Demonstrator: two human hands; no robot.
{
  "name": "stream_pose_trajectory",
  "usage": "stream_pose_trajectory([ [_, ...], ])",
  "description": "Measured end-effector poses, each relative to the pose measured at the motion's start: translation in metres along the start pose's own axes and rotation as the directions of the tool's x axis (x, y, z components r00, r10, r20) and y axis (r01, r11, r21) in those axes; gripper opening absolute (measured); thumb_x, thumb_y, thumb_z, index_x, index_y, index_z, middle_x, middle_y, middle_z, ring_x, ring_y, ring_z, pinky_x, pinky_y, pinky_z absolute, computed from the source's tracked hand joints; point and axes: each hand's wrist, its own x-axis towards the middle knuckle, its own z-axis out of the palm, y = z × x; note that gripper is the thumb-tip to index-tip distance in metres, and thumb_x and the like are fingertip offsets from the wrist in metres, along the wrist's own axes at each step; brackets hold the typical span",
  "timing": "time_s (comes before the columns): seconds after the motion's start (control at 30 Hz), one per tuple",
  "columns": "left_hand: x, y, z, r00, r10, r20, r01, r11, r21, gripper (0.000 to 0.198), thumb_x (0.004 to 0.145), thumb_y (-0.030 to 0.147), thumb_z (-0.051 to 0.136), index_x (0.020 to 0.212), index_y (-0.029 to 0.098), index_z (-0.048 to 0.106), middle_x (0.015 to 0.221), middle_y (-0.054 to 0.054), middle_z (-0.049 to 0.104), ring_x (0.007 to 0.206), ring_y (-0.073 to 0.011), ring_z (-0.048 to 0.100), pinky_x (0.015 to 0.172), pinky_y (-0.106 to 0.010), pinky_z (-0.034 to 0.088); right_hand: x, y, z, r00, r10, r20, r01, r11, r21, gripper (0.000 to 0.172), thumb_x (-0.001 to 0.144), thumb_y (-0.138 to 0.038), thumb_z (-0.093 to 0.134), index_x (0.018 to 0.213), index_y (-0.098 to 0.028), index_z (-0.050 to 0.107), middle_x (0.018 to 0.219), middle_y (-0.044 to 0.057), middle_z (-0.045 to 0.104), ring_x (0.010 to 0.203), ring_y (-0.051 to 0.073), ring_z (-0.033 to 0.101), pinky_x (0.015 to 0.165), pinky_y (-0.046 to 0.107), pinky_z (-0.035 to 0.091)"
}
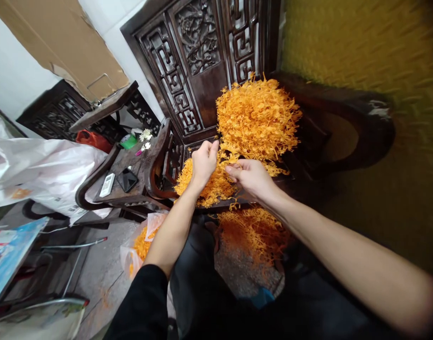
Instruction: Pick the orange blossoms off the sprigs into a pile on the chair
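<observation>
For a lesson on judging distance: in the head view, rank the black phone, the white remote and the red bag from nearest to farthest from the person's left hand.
From the left hand:
1. Black phone, on the side table to its left.
2. White remote, just beyond the phone.
3. Red bag, farther back left.

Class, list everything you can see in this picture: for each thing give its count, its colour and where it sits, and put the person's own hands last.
orange strand heap: one, orange, piled on the carved chair seat
loose orange strands: one patch, orange, low between the forearms
carved chair: one, dark brown, centre, holding the heap
side table: one, dark brown, left of the chair
remote control: one, white, on the side table
phone: one, black, beside the remote control
plastic bag: one, white, far left
cardboard: one sheet, brown, upper left against the wall
left hand: one, closed on orange strands
right hand: one, pinching orange strands
</observation>
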Motion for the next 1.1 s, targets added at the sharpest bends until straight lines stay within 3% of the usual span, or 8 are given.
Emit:
stream_pose_trajectory([
  [0.13,0.013,-0.038,-0.019,0.977,-0.155,-0.147,0.172,0.978,0.115,0.046,0.104,0.04,0.055,0.065,0.022,0.041,0.059,0.004,0.047,0.061,-0.0123,0.042,0.065,-0.027,0.028,-0.008,-0.003,-0.022,0.994,0.106,-0.015,-0.105,0.993,0.059,0.042,0.076,-0.037,0.082,0.056,-0.021,0.049,0.05,-0.002,0.045,0.046,0.008,0.033,0.049,0.029,0.019],
  [0.2,0.011,-0.057,-0.017,0.981,-0.183,-0.071,0.193,0.961,0.196,0.044,0.105,0.042,0.053,0.067,0.022,0.045,0.062,0.003,0.052,0.063,-0.0135,0.046,0.067,-0.027,0.031,-0.009,-0.001,-0.029,0.991,0.137,-0.008,-0.136,0.988,0.068,0.042,0.075,-0.036,0.081,0.055,-0.021,0.048,0.05,-0.002,0.044,0.045,0.007,0.031,0.048,0.029,0.017],
  [0.4,-0.004,-0.079,0.017,0.95,-0.134,0.283,-0.051,0.826,0.562,0.033,0.106,0.048,0.051,0.092,0.023,0.067,0.102,-0.008,0.073,0.091,-0.0218,0.064,0.077,-0.03,0.038,-0.005,0.01,-0.029,0.984,0.179,-0.017,-0.179,0.984,0.007,0.045,0.076,-0.045,0.082,0.057,-0.021,0.049,0.048,-0.004,0.042,0.043,0.006,0.026,0.045,0.028,0.013],
  [0.67,-0.001,-0.09,0.017,0.937,-0.092,0.337,-0.16,0.745,0.647,0.042,0.107,0.046,0.047,0.098,0.019,0.078,0.118,-0.016,0.071,0.122,-0.0299,0.058,0.101,-0.04,0.042,-0.001,0.008,-0.037,0.973,0.225,-0.045,-0.224,0.974,0.028,0.043,0.082,-0.037,0.08,0.057,-0.019,0.05,0.05,-0.003,0.043,0.042,0.006,0.026,0.046,0.028,0.012],
  [0.77,0.0,-0.084,0.013,0.959,-0.078,0.273,-0.07,0.868,0.492,0.029,0.105,0.037,0.055,0.112,0.019,0.076,0.121,-0.015,0.073,0.119,-0.0273,0.064,0.102,-0.037,0.045,0.0,0.008,-0.038,0.979,0.192,-0.065,-0.191,0.981,0.015,0.04,0.082,-0.034,0.078,0.057,-0.019,0.051,0.05,-0.003,0.044,0.043,0.007,0.028,0.047,0.029,0.014],
  [0.87,-0.006,-0.065,0.011,0.954,-0.18,0.238,0.175,0.984,0.042,0.044,0.108,0.049,0.045,0.112,0.016,0.074,0.108,-0.015,0.077,0.097,-0.0227,0.073,0.087,-0.033,0.053,0.001,0.011,-0.036,0.99,0.12,-0.074,-0.12,0.993,0.0,0.038,0.081,-0.039,0.079,0.061,-0.019,0.054,0.054,-0.002,0.049,0.047,0.008,0.034,0.049,0.028,0.02],
  [1.0,-0.02,-0.038,0.007,0.807,-0.245,0.537,0.507,0.754,-0.417,0.055,0.101,0.064,0.051,0.112,0.014,0.071,0.093,-0.013,0.077,0.07,-0.0178,0.072,0.062,-0.028,0.053,0.002,0.013,-0.03,0.997,0.044,-0.069,-0.047,0.998,-0.051,0.038,0.08,-0.045,0.08,0.064,-0.019,0.057,0.058,-0.001,0.053,0.053,0.01,0.038,0.054,0.029,0.025],
  [1.1,-0.02,-0.039,0.001,0.843,-0.293,0.452,0.489,0.768,-0.414,0.033,0.091,0.044,0.075,0.101,0.013,0.071,0.083,-0.009,0.075,0.061,-0.0127,0.066,0.057,-0.024,0.048,0.0,0.013,-0.03,0.998,0.044,-0.041,-0.046,0.997,-0.057,0.037,0.078,-0.043,0.081,0.063,-0.02,0.057,0.057,0.0,0.052,0.053,0.011,0.038,0.055,0.03,0.025],
])
